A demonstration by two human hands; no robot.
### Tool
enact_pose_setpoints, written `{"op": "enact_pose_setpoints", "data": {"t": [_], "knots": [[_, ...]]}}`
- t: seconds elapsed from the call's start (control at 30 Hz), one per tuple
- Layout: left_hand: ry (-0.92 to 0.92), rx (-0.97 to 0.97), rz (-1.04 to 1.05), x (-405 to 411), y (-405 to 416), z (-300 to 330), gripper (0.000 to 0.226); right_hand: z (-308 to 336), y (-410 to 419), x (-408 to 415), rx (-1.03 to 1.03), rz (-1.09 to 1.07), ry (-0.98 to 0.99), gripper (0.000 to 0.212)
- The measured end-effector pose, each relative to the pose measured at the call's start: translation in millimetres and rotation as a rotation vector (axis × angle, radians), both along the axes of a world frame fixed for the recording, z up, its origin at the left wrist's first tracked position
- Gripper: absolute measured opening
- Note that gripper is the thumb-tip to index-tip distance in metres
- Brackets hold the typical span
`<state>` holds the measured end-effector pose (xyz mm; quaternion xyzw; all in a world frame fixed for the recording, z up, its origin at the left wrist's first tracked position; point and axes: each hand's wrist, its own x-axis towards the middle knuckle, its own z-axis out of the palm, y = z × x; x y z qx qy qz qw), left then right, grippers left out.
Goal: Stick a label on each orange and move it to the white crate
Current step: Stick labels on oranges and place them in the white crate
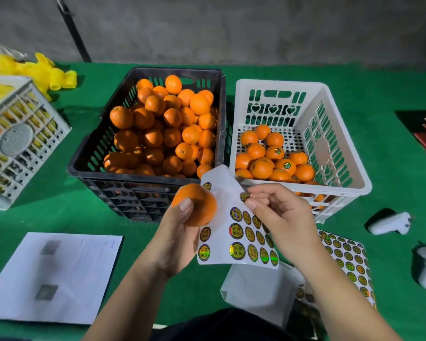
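My left hand [176,232] grips an orange [197,205] in front of the black crate [123,179], with the white label sheet [234,232] held behind it. My right hand [278,215] pinches one round gold label [244,196] at the sheet's curled upper edge. The black crate is piled with several unlabelled oranges [162,134]. To its right stands the white crate [340,153], holding several oranges [273,158], some showing shiny labels.
The table is covered in green cloth [391,99]. More label sheets [347,262] lie at the lower right, a white paper [52,274] at the lower left. A white lattice crate [17,141] with yellow netting stands far left. White handheld devices [389,223] lie at the right.
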<state>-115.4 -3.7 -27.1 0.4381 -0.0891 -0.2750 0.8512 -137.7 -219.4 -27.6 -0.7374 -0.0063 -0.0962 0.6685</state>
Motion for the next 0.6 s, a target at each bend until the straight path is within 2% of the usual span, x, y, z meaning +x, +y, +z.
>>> {"op": "enact_pose_setpoints", "data": {"t": [0.1, 0.2, 0.33, 0.4, 0.47, 0.5, 0.6], "knots": [[0.012, -0.04, -0.026, 1, 2, -4, 0.062, 4, -5, 0, 0.038, -0.018, 0.0, 0.017], [0.006, -0.053, -0.023, 0, -1, -3, 0.061, 8, -9, 0, -0.024, 0.047, 0.007, 0.025], [0.01, -0.03, -0.02, -1, -3, 0, 0.073, 10, -12, 0, -0.283, 0.064, -0.098, 0.021], [0.021, -0.003, 0.009, 0, -4, 0, 0.096, 12, -11, 0, -0.308, -0.002, -0.178, 0.018], [0.013, 0.039, 0.053, 0, -4, 2, 0.124, 14, -11, 2, -0.217, -0.116, -0.202, 0.022], [0.001, 0.064, 0.079, 0, -4, 3, 0.13, 17, -12, 3, -0.135, -0.187, -0.18, 0.026], [-0.003, 0.113, 0.131, -1, -4, 3, 0.13, 30, -17, 2, 0.108, -0.303, -0.099, 0.026]]}}
